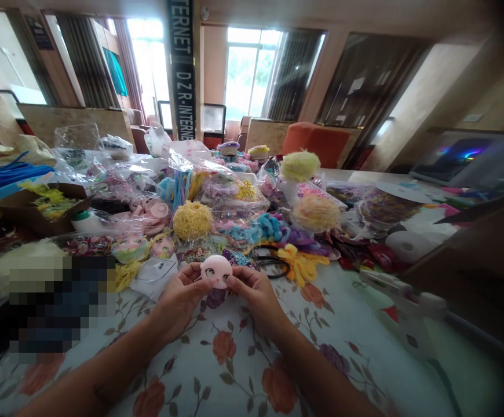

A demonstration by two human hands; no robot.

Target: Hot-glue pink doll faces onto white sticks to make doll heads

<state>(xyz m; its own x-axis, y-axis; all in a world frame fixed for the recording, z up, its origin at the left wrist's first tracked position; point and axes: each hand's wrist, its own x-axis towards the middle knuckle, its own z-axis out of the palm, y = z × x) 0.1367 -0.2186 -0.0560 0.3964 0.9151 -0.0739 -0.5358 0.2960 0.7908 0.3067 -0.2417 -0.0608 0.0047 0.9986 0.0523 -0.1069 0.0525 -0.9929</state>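
Note:
A small pale pink doll head [216, 270] with painted eyes is held up above the flowered tablecloth, its face turned toward me. My left hand [185, 292] pinches its left edge between thumb and fingers. On the opposite edge, my right hand [251, 288] grips it the same way, the thumb near the painted eye. Just behind the head lie patterned pieces in clear wrapping and a yellow yarn pom-pom [192, 220]. A white folded packet [153, 278] rests beside my left hand, and a bundle of thick yellow yarn [303, 263] lies beyond my right hand.
A white glue gun [406, 307] lies at the right with its cord trailing forward. Plastic bags, yarn and fluffy pom-poms crowd the back. An open cardboard box [43, 205] stands at the left, a dark box [490, 266] at the right. Black cord loops [278, 267] lie near the yellow yarn.

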